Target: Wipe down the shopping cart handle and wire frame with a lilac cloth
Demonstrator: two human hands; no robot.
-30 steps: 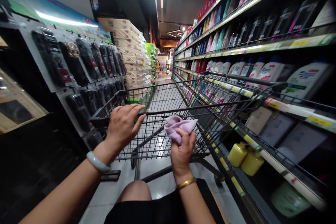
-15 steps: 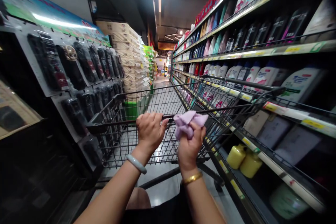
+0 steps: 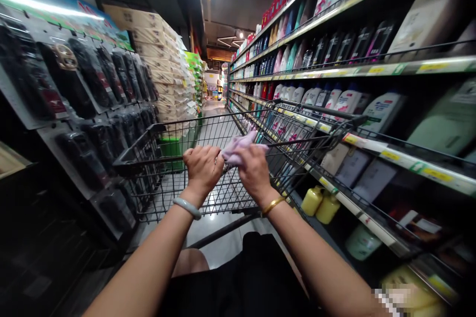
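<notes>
A black wire shopping cart (image 3: 174, 131) stands in the aisle right in front of me. My left hand (image 3: 202, 168) is closed over the cart's handle bar near its middle. Just to its right, my right hand (image 3: 254, 171) presses a crumpled pale purple cloth (image 3: 238, 147) onto the same bar, fingers wrapped over cloth and bar. A pale bangle circles my left wrist and a gold one my right. The cart's basket looks bare.
Shelves of shampoo and detergent bottles (image 3: 334, 96) run close along the right, with yellow jugs (image 3: 320, 203) low down. On the left hang racks of dark packaged goods (image 3: 92, 84), then stacked cartons (image 3: 156, 54). A green basket (image 3: 171, 148) sits on the floor ahead left.
My left hand slid right along the handle bar to sit beside my right. My right hand lowered the cloth onto the bar. The view moved forward along the aisle.
</notes>
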